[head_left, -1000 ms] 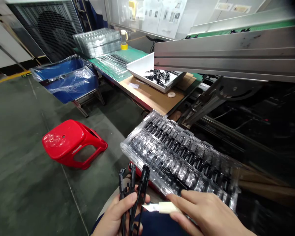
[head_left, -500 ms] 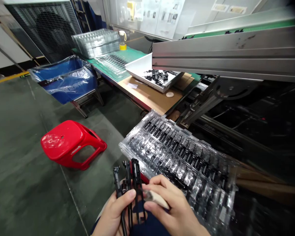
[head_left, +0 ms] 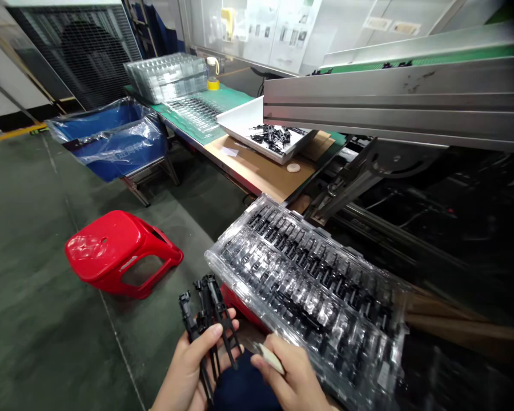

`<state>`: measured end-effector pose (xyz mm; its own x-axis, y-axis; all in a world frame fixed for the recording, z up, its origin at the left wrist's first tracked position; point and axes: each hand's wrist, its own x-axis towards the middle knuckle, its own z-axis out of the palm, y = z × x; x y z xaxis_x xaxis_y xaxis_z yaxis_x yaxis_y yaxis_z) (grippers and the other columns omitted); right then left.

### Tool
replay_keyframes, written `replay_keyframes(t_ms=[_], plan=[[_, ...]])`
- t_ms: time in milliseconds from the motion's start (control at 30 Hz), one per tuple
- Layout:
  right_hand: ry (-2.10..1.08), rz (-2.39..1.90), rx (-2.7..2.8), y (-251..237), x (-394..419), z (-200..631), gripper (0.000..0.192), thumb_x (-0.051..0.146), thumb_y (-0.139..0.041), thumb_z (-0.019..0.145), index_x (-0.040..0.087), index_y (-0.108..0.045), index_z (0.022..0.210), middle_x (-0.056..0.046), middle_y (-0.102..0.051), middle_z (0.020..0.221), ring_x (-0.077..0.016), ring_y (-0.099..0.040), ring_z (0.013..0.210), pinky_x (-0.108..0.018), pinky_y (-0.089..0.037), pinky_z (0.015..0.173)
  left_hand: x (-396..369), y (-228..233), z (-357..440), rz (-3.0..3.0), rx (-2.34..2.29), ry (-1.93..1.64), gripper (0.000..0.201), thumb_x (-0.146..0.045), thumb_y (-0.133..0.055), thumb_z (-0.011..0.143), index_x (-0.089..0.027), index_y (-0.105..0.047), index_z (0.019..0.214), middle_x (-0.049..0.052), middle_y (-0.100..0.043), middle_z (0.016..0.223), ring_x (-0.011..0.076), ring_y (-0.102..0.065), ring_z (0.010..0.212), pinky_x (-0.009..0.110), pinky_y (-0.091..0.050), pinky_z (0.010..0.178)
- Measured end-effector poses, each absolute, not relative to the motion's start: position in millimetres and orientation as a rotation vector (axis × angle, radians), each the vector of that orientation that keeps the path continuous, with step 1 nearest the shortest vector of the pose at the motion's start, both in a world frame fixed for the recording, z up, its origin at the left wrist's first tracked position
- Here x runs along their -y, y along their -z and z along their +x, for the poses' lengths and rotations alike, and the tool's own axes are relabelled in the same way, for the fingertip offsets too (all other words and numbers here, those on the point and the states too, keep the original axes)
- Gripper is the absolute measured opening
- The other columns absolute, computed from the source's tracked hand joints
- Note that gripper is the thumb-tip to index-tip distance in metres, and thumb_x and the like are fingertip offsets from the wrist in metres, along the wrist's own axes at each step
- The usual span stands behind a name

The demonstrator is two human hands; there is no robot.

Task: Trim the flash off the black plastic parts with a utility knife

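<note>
Work with a small knife (head_left: 270,359) is going on at a bunch of black parts (head_left: 216,297), and the step in hand is looking like trimming or scraping them, though no cut mark is showing clearly enough to confirm it.

The parts are sitting in the left hand (head_left: 188,365), just left of 6 o'clock in the view. That hand is cupping at least three of them, half closed, with the thumb pressing across and the fingers supporting from behind; the thick heads are pointing to 11 o'clock and the thin legs toward 5. The right hand (head_left: 290,371), at 3 o'clock from the left, is curling tightly around the knife's pale handle. The blade is pointing toward 10 o'clock and ending just beside the nearest part; it is blurring, so whether it is touching is impossible to tell.

The next move, by my judgement, is calling for a firm left grip, one leg parted from its neighbours, and a short, light stroke passing clear of the left fingertips.

At 2 o'clock from the left hand, a clear tray (head_left: 240,289) is holding rows of dark pieces (head_left: 312,260). At 11 o'clock a red stool (head_left: 107,245) is standing; at 1 o'clock a white tray (head_left: 240,128) is resting on a table (head_left: 257,174), carrying a loose heap (head_left: 276,138) of black pieces.
</note>
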<state>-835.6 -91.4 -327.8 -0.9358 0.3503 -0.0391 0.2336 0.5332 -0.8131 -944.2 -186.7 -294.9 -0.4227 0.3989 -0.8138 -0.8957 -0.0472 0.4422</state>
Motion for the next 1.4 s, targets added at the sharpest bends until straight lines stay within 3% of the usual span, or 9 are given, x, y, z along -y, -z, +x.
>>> replay_keyframes(t_ms=[33,167,367,533,667,833,967,1167,1400], plan=[[-1.406,-0.563,2.710,333,89,-830,0.005,0.019,-0.039,0.073,0.016,-0.043,0.070,0.002,-0.048,0.053,-0.0081,-0.044,0.047,-0.018,-0.036,0.045,188,295,-946,-0.619,-1.231,-1.661,0.028,-0.009,-0.051,0.065,-0.009,-0.050,0.093,0.012,-0.060,0.084,0.0249,-0.052,0.086,0.034,-0.049,0.065],[-1.096,-0.878,2.886,362,64,-803,0.029,0.018,-0.042,0.070,0.020,-0.037,0.099,-0.001,-0.052,0.083,-0.0111,-0.051,0.073,-0.020,-0.041,0.064,192,301,-952,-0.677,-1.226,-1.657,0.023,-0.003,-0.052,0.062,-0.007,-0.054,0.084,0.013,-0.059,0.087,0.0253,-0.052,0.085,0.032,-0.049,0.065],[-0.662,-1.277,2.904,401,10,-760,0.022,0.026,-0.032,0.074,0.017,-0.043,0.091,-0.009,-0.044,0.093,-0.0169,-0.052,0.059,-0.033,-0.040,0.052,194,301,-950,-0.726,-1.128,-1.609,0.020,-0.001,-0.055,0.058,-0.008,-0.055,0.077,0.012,-0.061,0.080,0.0258,-0.054,0.081,0.035,-0.048,0.067],[-0.634,-1.297,2.950,411,6,-749,0.015,0.023,-0.034,0.073,0.019,-0.048,0.079,-0.005,-0.046,0.088,-0.0150,-0.052,0.061,-0.028,-0.039,0.054,193,296,-945,-0.689,-1.222,-1.563,0.014,-0.001,-0.055,0.057,-0.008,-0.056,0.069,0.007,-0.059,0.064,0.0186,-0.057,0.064,0.030,-0.049,0.059],[-0.653,-1.362,2.916,412,12,-753,0.017,0.025,-0.035,0.073,0.019,-0.048,0.083,-0.007,-0.046,0.089,-0.0168,-0.052,0.059,-0.031,-0.038,0.052,193,298,-944,-0.629,-1.248,-1.512,0.012,-0.004,-0.055,0.059,-0.011,-0.055,0.069,0.001,-0.052,0.053,0.0133,-0.053,0.057,0.019,-0.044,0.044],[-0.820,-1.409,2.789,398,16,-759,0.016,0.028,-0.034,0.074,0.017,-0.045,0.075,-0.004,-0.047,0.073,-0.0167,-0.049,0.057,-0.031,-0.036,0.053,199,309,-945,-0.586,-1.136,-1.480,0.010,-0.008,-0.054,0.063,-0.009,-0.054,0.073,0.002,-0.049,0.055,0.0079,-0.048,0.049,0.015,-0.039,0.040],[-1.114,-1.371,2.638,364,21,-771,0.025,0.035,-0.026,0.078,0.017,-0.038,0.090,0.002,-0.045,0.057,-0.0115,-0.044,0.047,-0.023,-0.036,0.045,203,313,-945,-0.571,-0.996,-1.499,0.014,-0.012,-0.050,0.068,-0.007,-0.052,0.081,0.002,-0.049,0.057,0.0022,-0.039,0.040,0.011,-0.036,0.038],[-2.287,-0.795,2.345,302,31,-805,0.021,0.035,-0.034,0.076,0.016,-0.043,0.083,0.001,-0.052,0.064,-0.0049,-0.038,0.044,-0.016,-0.025,0.039,202,314,-941,-0.621,-0.774,-1.355,0.018,-0.021,-0.047,0.071,-0.006,-0.053,0.079,0.002,-0.050,0.051,0.0020,-0.040,0.034,0.009,-0.033,0.032],[-1.987,-0.288,2.845,284,23,-837,0.014,0.025,-0.045,0.072,0.014,-0.052,0.076,0.003,-0.048,0.063,-0.0069,-0.042,0.058,-0.017,-0.031,0.052,195,319,-930,-0.394,-0.861,-1.210,0.019,-0.023,-0.053,0.066,-0.009,-0.056,0.079,0.010,-0.059,0.069,0.0123,-0.053,0.051,0.013,-0.035,0.031]])
